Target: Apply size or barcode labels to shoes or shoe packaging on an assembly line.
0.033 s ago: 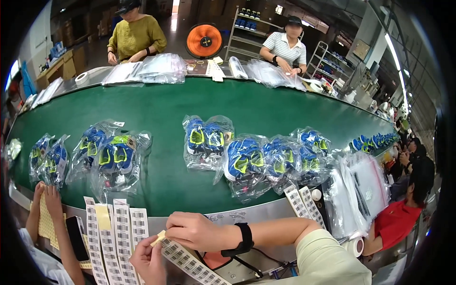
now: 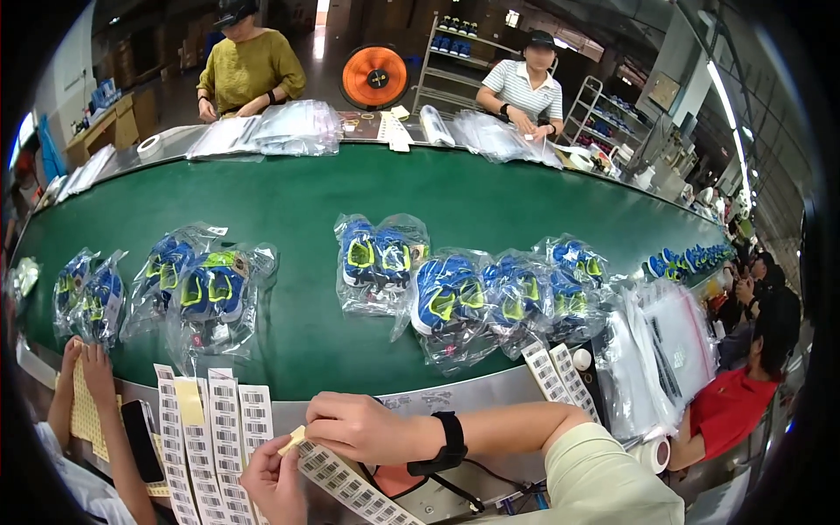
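Because the yellow tab (image 2: pixel 293 439) at the barcode strip's (image 2: pixel 352 486) far end presumably needed steadying, we pinched it with left hand (image 2: pixel 275 479) and right hand (image 2: pixel 360 427), fingertips close.

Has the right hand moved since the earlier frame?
No; the right hand shows no visible shift in any direction against the metal table edge.

A long green table (image 2: pixel 297 201) with a metal rim curves across the frame, bearing blue-and-lime bagged shoes (image 2: pixel 444 302) at left and at centre to right, and loose shoes (image 2: pixel 691 261) at far right. Over its near rim lie 4 barcode label strips (image 2: pixel 229 429) at lower left and 2 shorter strips (image 2: pixel 548 378) right of centre. Flat clear bags (image 2: pixel 297 127) and a white tape roll (image 2: pixel 143 151) line its far rim at upper left.
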`<state>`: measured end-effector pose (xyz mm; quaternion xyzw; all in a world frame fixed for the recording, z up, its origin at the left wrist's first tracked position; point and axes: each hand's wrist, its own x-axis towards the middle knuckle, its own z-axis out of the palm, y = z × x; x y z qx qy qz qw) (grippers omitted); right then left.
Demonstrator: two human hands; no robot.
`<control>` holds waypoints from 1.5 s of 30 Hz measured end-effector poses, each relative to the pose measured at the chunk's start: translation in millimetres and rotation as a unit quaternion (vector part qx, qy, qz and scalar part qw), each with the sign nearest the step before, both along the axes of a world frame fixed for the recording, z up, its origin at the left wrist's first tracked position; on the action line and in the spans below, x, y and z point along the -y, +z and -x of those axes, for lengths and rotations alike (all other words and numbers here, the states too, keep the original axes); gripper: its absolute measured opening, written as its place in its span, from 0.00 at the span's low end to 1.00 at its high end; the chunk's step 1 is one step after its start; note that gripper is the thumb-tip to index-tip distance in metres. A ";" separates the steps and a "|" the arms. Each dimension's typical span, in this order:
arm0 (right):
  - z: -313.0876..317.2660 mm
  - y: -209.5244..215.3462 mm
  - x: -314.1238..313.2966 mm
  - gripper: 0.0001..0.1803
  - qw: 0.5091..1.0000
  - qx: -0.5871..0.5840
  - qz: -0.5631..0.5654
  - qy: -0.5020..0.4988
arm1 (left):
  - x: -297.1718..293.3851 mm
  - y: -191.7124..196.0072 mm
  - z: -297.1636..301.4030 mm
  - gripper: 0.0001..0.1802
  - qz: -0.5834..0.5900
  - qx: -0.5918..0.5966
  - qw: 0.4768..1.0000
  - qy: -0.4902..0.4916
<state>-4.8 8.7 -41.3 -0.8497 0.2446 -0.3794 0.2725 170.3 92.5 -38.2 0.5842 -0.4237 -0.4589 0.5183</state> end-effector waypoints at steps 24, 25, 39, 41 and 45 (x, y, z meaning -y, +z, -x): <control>-0.3 -17.6 -5.1 0.08 0.988 -0.051 0.142 0.007 | -6.2 -26.2 11.3 0.21 -0.050 -0.079 0.995 -0.035; -0.8 -14.4 -6.1 0.08 0.990 -0.045 0.134 0.022 | -7.6 -30.3 11.9 0.24 -0.045 -0.099 0.994 -0.027; -46.5 -67.7 215.5 0.45 0.733 0.230 -0.629 -0.121 | -29.2 -58.3 1.8 0.30 -0.073 -0.026 0.996 -0.033; -60.3 -93.1 245.2 0.50 0.718 0.258 -0.639 -0.104 | -30.6 -65.8 6.4 0.31 -0.065 -0.023 0.997 -0.044; -92.5 -119.6 288.2 0.53 0.687 0.316 -0.636 -0.157 | -26.9 -58.4 17.0 0.26 -0.077 -0.040 0.996 -0.010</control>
